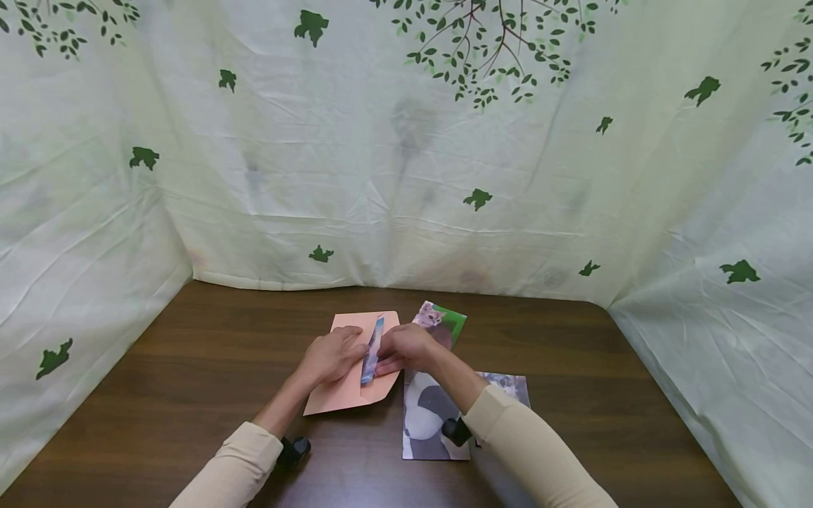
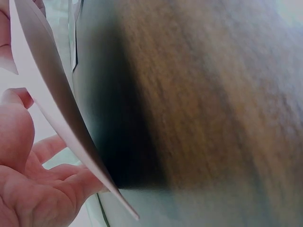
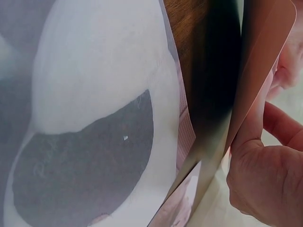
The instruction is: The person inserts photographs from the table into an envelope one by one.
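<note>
A peach-coloured envelope (image 1: pixel 339 401) lies on the table, partly raised at its near edge. A narrow bluish strip of a printed picture card (image 1: pixel 372 353) shows at its opening. My left hand (image 1: pixel 332 356) rests on the envelope's left part, the thumb beside the strip. From the right, my right hand (image 1: pixel 409 347) bends its fingers at the card's edge, over the envelope's right side. In the right wrist view, the envelope's edge (image 3: pixel 258 80) stands between those fingers and the table. Most of the card and some fingertips are hidden.
Beside the envelope lie a grey-and-white picture sheet (image 1: pixel 427 416), a sheet with a cat on green (image 1: pixel 454 321), and another printed picture (image 1: pixel 511 384) partly under the right forearm. A leaf-printed curtain (image 1: pixel 394 212) borders the brown table (image 1: pixel 209 353).
</note>
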The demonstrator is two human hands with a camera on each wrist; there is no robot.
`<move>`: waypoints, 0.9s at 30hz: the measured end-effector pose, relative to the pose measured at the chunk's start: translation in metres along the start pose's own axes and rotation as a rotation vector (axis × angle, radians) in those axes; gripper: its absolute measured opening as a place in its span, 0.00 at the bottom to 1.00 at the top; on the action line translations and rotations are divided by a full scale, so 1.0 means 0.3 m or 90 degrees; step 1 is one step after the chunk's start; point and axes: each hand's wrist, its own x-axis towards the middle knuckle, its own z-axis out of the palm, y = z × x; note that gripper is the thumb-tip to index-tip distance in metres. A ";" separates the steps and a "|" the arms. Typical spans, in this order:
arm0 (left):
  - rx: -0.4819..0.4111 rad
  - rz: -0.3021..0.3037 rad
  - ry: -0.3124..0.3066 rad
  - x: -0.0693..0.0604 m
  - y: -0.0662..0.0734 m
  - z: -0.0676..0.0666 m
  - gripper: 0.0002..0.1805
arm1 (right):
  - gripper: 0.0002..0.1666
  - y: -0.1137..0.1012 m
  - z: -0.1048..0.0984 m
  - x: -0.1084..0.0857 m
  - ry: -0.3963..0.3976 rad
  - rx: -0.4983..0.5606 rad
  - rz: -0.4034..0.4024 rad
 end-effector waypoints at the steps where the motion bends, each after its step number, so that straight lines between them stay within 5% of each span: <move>1: 0.000 0.000 0.001 0.000 -0.001 0.000 0.29 | 0.09 0.000 0.002 0.001 0.001 0.000 -0.001; 27: -0.005 0.014 0.008 0.002 -0.011 0.005 0.27 | 0.10 0.013 0.025 0.026 0.019 0.002 -0.002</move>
